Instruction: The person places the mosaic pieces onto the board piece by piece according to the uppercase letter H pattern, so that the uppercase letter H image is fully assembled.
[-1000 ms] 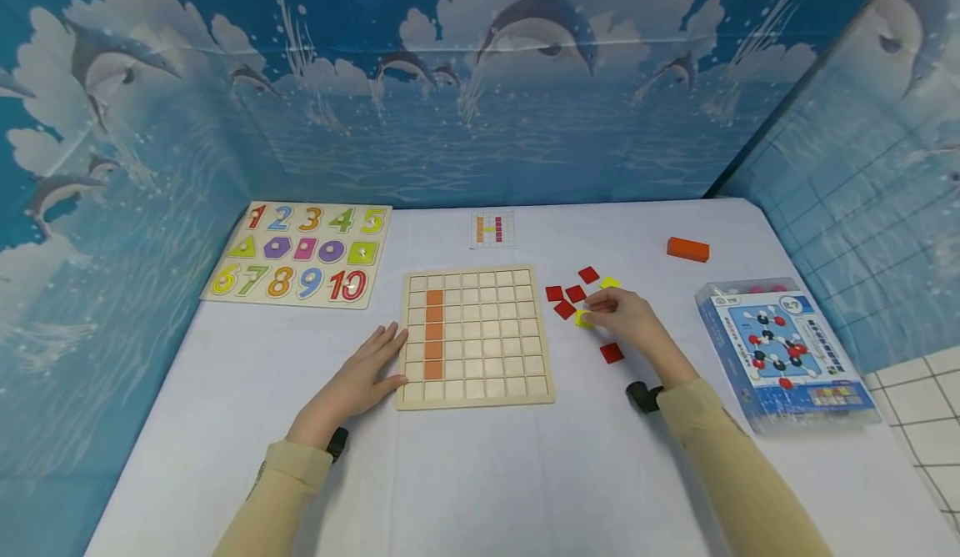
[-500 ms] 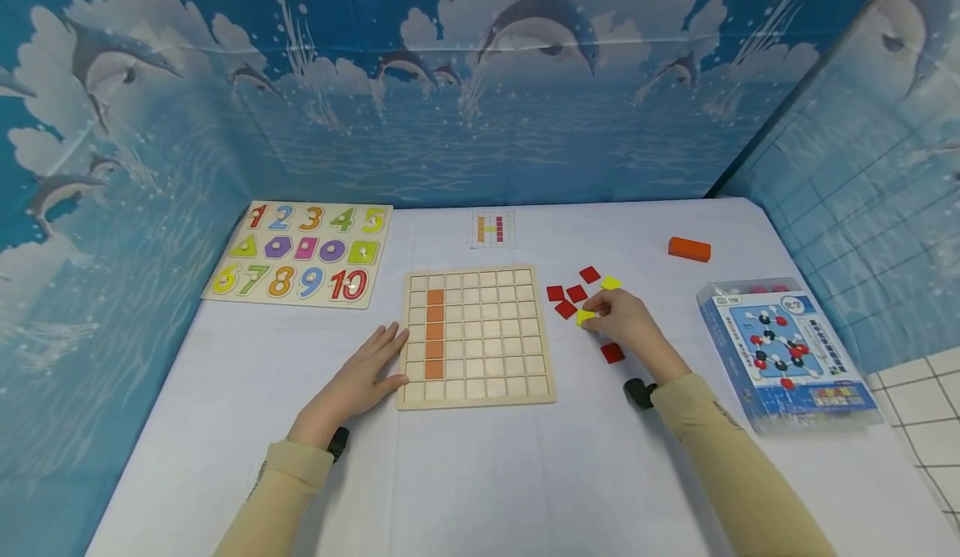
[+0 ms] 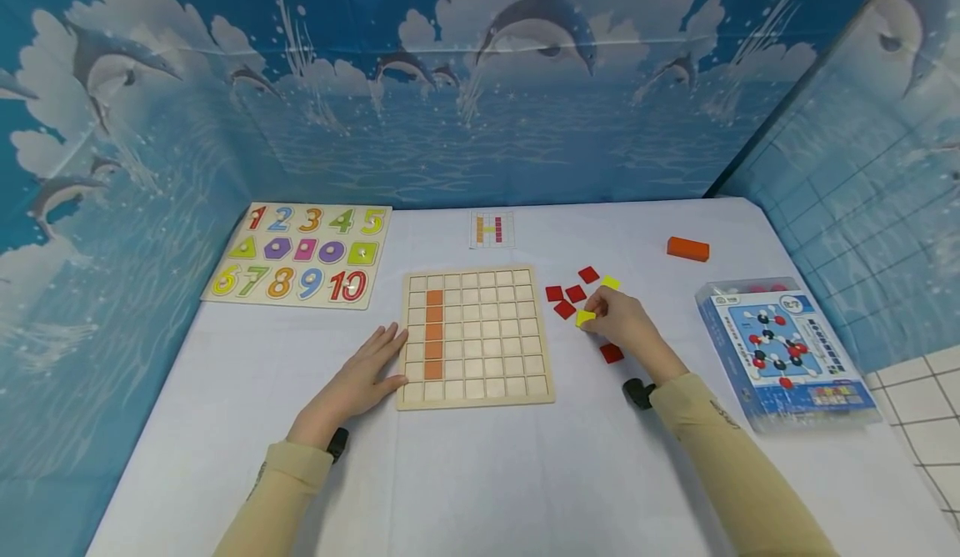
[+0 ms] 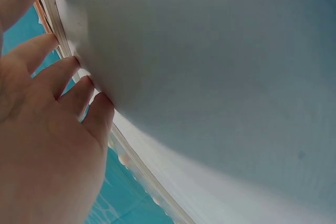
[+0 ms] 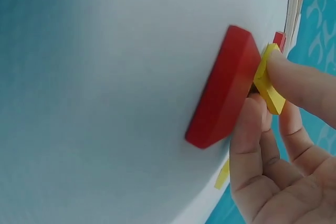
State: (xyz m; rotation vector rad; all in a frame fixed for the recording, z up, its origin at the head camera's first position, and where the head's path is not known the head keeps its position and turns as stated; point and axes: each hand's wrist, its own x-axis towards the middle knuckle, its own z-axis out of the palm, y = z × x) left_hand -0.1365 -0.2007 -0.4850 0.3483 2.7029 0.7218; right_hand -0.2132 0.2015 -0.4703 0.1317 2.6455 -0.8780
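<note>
A wooden grid board (image 3: 495, 403) lies mid-table in the head view, with a column of orange square tiles (image 3: 434, 332) near its left side. My left hand (image 3: 367, 373) rests flat with fingers spread, fingertips and thumb against the board's left edge; the left wrist view shows those fingertips (image 4: 105, 100) along the rim. To the right of the board, my right hand (image 3: 626, 323) pinches a yellow square tile (image 3: 585, 318) between thumb and fingers. The right wrist view shows this tile tilted, close beside a red tile (image 5: 223, 87). Another yellow tile (image 3: 611, 283) lies just beyond the hand.
Several red tiles (image 3: 564, 309) lie around the right hand. A small pattern card (image 3: 492, 230) sits behind the board. A number puzzle (image 3: 296, 254) is at the back left, an orange block (image 3: 687, 249) at the back right, and a boxed molecule set (image 3: 787, 357) at the right.
My right hand's fingers have closed on the yellow tile, and more of the tile shows, slightly turned. The right wrist has shifted a little leftward. The left hand has stayed still.
</note>
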